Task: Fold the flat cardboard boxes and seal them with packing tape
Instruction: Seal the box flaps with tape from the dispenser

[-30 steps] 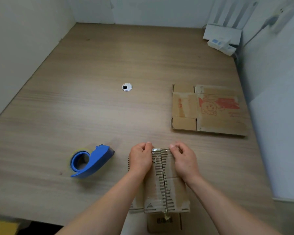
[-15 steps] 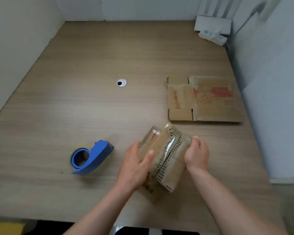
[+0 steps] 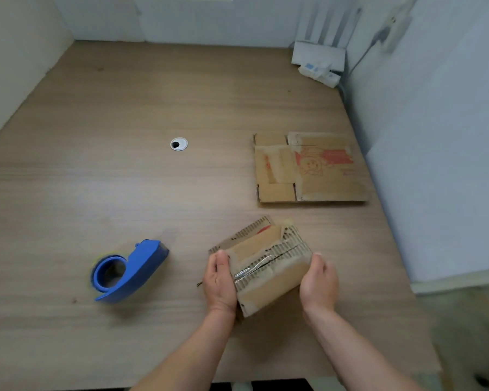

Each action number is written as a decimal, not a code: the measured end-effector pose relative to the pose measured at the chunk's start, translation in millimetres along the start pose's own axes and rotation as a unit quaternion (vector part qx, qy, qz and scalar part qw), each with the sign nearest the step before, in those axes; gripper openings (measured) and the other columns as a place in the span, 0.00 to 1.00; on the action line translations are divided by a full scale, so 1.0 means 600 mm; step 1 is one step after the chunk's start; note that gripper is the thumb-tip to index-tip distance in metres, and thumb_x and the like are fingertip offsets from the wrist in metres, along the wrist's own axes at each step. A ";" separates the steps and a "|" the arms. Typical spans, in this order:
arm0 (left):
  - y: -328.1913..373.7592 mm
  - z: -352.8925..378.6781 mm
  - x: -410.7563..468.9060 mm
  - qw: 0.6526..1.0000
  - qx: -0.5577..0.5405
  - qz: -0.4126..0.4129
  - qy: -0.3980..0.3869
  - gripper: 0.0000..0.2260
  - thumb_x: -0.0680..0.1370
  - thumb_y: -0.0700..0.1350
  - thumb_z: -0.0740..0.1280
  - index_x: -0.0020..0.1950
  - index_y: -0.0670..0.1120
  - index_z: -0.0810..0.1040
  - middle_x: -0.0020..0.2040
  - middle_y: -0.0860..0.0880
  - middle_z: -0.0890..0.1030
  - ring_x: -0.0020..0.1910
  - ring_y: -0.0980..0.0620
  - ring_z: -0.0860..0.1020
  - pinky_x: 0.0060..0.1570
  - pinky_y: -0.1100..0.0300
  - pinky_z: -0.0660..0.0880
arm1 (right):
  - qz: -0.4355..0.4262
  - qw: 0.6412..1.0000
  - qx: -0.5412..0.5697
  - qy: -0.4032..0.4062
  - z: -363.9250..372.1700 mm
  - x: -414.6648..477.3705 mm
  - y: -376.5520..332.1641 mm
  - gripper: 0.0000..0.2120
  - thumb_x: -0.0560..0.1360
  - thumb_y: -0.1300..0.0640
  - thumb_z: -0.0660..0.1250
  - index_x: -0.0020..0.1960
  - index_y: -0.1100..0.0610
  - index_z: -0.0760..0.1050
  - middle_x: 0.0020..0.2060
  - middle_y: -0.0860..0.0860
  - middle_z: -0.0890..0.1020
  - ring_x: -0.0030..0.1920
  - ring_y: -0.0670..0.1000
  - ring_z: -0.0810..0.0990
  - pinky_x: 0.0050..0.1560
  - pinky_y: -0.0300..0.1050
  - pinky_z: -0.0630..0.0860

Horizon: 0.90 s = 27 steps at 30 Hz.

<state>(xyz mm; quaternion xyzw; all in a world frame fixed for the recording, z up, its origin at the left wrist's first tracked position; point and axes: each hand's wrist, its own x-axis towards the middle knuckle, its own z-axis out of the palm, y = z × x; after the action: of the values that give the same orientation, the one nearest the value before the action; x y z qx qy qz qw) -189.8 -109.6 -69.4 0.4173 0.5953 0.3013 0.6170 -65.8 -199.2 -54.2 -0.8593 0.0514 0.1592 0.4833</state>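
Left hand (image 3: pixel 219 280) and right hand (image 3: pixel 319 280) grip the taped box (image 3: pixel 268 263), tape dispenser (image 3: pixel 130 270) lying leftward (flat cardboard (image 3: pixel 311 167) beyond).

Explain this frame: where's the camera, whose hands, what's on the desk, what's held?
No machine here: a person works bare-handed, and the single camera sits on their head, looking forward and down. The left hand and right hand grip opposite sides of a small folded box, tilted, with shiny tape along its top seam. On the wooden table lie a blue tape dispenser to the left, a flat cardboard box farther off on the right, and a round cable hole.
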 end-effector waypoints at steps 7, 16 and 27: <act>0.023 -0.022 0.044 0.975 0.215 0.019 -0.057 0.36 0.73 0.76 0.46 0.50 0.51 0.82 0.53 0.44 0.80 0.58 0.44 0.77 0.63 0.47 0.73 | -0.064 0.993 -0.080 -0.051 -0.045 0.005 0.041 0.15 0.82 0.60 0.60 0.37 0.63 0.71 0.33 0.51 0.75 0.42 0.59 0.73 0.42 0.49 0.60; 0.063 -0.031 -0.010 0.947 0.304 0.059 -0.089 0.25 0.78 0.57 0.66 0.70 0.46 0.71 0.66 0.49 0.75 0.66 0.48 0.74 0.66 0.55 0.69 | -0.205 0.946 -0.088 -0.233 -0.059 0.034 -0.027 0.28 0.81 0.51 0.63 0.78 0.50 0.60 0.70 0.41 0.66 0.71 0.42 0.64 0.73 0.46 0.60; 0.100 -0.031 0.016 0.888 0.436 0.143 -0.016 0.33 0.73 0.66 0.69 0.73 0.52 0.68 0.67 0.52 0.72 0.64 0.50 0.75 0.58 0.52 0.74 | -0.209 0.838 -0.434 -0.258 -0.074 0.030 -0.053 0.29 0.78 0.32 0.59 0.30 0.54 0.70 0.28 0.47 0.76 0.32 0.47 0.75 0.29 0.43 0.65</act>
<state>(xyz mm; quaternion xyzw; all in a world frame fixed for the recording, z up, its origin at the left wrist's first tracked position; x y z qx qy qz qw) -199.6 -70.1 -20.4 0.7300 0.5904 0.0893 0.3325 -31.3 -218.9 -12.3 -0.8992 -0.3304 0.2758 0.0789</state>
